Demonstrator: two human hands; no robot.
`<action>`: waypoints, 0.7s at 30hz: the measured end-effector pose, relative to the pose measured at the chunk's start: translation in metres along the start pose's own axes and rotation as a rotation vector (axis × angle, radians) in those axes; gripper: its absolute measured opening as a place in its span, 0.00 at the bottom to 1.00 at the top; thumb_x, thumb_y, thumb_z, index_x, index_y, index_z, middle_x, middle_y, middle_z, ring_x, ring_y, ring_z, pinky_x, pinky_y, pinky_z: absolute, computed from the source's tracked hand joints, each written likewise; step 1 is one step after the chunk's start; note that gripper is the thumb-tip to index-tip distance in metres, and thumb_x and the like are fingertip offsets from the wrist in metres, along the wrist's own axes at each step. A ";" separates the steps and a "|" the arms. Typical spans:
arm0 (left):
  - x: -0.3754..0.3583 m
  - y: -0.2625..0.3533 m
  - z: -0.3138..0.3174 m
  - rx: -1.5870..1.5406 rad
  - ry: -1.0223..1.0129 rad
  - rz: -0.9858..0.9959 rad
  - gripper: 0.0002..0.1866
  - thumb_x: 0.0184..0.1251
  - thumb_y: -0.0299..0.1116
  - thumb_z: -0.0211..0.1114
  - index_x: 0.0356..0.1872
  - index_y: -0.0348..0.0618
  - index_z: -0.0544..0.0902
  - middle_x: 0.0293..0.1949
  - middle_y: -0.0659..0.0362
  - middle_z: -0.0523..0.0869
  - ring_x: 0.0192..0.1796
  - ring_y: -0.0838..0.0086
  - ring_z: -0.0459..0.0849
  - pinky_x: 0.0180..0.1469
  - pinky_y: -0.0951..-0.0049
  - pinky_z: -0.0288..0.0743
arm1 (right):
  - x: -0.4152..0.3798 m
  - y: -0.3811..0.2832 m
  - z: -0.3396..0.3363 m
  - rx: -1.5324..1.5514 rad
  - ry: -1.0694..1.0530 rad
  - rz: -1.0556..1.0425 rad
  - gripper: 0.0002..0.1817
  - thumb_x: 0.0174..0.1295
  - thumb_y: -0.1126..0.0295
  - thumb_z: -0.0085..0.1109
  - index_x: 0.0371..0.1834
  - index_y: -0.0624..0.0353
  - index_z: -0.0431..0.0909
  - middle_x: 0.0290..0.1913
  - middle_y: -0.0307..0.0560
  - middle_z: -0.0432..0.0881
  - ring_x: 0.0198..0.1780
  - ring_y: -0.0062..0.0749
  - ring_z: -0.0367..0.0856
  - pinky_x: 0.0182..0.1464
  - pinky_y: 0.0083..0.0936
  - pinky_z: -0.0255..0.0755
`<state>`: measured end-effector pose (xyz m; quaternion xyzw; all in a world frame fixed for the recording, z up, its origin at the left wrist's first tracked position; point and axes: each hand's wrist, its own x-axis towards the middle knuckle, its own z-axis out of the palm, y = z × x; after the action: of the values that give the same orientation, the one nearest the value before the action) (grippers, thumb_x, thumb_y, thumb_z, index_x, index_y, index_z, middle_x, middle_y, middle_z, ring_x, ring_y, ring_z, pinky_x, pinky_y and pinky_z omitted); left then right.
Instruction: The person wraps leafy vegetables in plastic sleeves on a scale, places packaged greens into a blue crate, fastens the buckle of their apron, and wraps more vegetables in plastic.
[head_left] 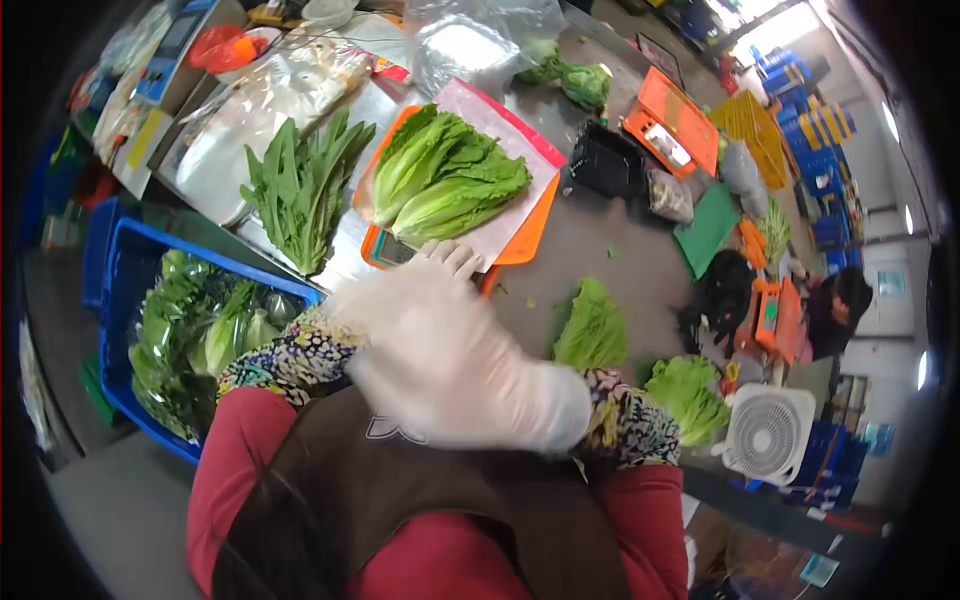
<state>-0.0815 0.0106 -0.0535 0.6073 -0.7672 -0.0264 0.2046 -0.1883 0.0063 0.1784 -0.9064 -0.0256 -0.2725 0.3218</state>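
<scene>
Both my hands wear pale gloves and overlap in front of my chest, smeared by motion. My left hand (375, 305) reaches forward from the patterned sleeve, and the fingertips that appear to be its own stretch out near the lettuce, holding nothing visible. My right hand (430, 355) crosses over toward the left wrist; its fingers are too blurred to read. Just beyond them, romaine lettuce heads (440, 175) lie on a pink sheet (500, 235) over an orange tray (528, 235). Left of that lies a bunch of long green leaves (307, 195).
At left stands a blue crate (150, 395) of bagged greens. Loose lettuce leaves (592, 328) lie on the grey table (530, 300). Farther right are a black tray (607, 160), an orange scale (670, 120), a white fan (768, 433) and another person (838, 310).
</scene>
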 end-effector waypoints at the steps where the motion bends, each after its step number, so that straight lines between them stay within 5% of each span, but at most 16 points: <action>1: 0.003 -0.003 0.009 0.003 0.018 -0.029 0.29 0.48 0.26 0.60 0.58 0.41 0.73 0.59 0.50 0.73 0.58 0.54 0.74 0.58 0.56 0.69 | -0.005 0.027 -0.010 0.016 0.010 0.096 0.12 0.54 0.76 0.60 0.43 0.64 0.78 0.43 0.50 0.82 0.42 0.44 0.80 0.45 0.38 0.72; 3: 0.009 -0.015 0.017 -0.071 0.224 0.055 0.14 0.52 0.32 0.59 0.41 0.44 0.79 0.40 0.57 0.80 0.43 0.65 0.78 0.48 0.66 0.71 | -0.018 0.058 -0.034 0.265 0.091 0.402 0.12 0.56 0.77 0.63 0.44 0.65 0.80 0.43 0.50 0.84 0.44 0.34 0.84 0.49 0.27 0.76; 4: 0.014 -0.009 -0.003 0.138 0.104 0.015 0.11 0.51 0.32 0.58 0.38 0.45 0.80 0.40 0.57 0.80 0.43 0.66 0.78 0.46 0.67 0.71 | -0.032 0.083 -0.040 0.120 0.109 0.410 0.13 0.57 0.79 0.61 0.46 0.65 0.80 0.44 0.49 0.84 0.45 0.29 0.83 0.51 0.24 0.75; 5: 0.012 -0.009 -0.005 0.126 0.116 0.035 0.12 0.50 0.32 0.59 0.37 0.45 0.80 0.40 0.58 0.80 0.43 0.66 0.78 0.46 0.67 0.70 | -0.039 0.103 -0.050 0.102 0.137 0.419 0.12 0.56 0.76 0.61 0.45 0.64 0.80 0.45 0.51 0.84 0.46 0.38 0.83 0.50 0.27 0.75; 7: 0.003 -0.006 -0.011 0.112 0.117 0.057 0.13 0.45 0.33 0.61 0.36 0.45 0.80 0.40 0.58 0.80 0.45 0.67 0.77 0.46 0.67 0.70 | -0.041 0.139 -0.064 -0.057 0.137 0.347 0.14 0.56 0.76 0.61 0.46 0.62 0.79 0.44 0.49 0.84 0.46 0.38 0.83 0.49 0.27 0.75; 13: -0.060 0.000 -0.033 0.071 0.283 -0.063 0.16 0.42 0.31 0.60 0.37 0.42 0.79 0.40 0.59 0.80 0.47 0.64 0.78 0.56 0.58 0.68 | 0.047 0.198 -0.023 -0.153 0.058 0.135 0.14 0.58 0.73 0.60 0.49 0.58 0.81 0.48 0.49 0.83 0.51 0.39 0.82 0.55 0.28 0.72; 15: -0.066 0.003 -0.040 0.058 0.357 -0.096 0.16 0.41 0.28 0.61 0.38 0.42 0.79 0.41 0.59 0.80 0.48 0.64 0.78 0.56 0.57 0.68 | 0.084 0.231 0.021 -0.226 -0.070 0.046 0.16 0.57 0.65 0.61 0.47 0.58 0.80 0.46 0.53 0.83 0.51 0.47 0.80 0.56 0.36 0.71; 19: -0.056 0.006 -0.028 0.069 0.439 -0.133 0.14 0.43 0.29 0.62 0.36 0.45 0.79 0.41 0.60 0.80 0.48 0.64 0.77 0.59 0.54 0.66 | 0.118 0.288 0.085 -0.270 -0.552 0.441 0.18 0.58 0.54 0.59 0.41 0.58 0.83 0.41 0.58 0.84 0.48 0.51 0.81 0.52 0.37 0.73; 21: -0.052 0.004 -0.026 0.044 0.459 -0.133 0.14 0.43 0.30 0.61 0.36 0.45 0.79 0.42 0.59 0.80 0.48 0.63 0.77 0.58 0.54 0.66 | 0.116 0.296 0.083 -0.245 -0.772 0.537 0.24 0.57 0.48 0.61 0.44 0.59 0.84 0.45 0.57 0.84 0.50 0.43 0.82 0.56 0.30 0.72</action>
<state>-0.0664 0.0664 -0.0432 0.6510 -0.6593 0.1153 0.3582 0.0160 -0.1931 0.0160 -0.9471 0.1237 0.1754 0.2387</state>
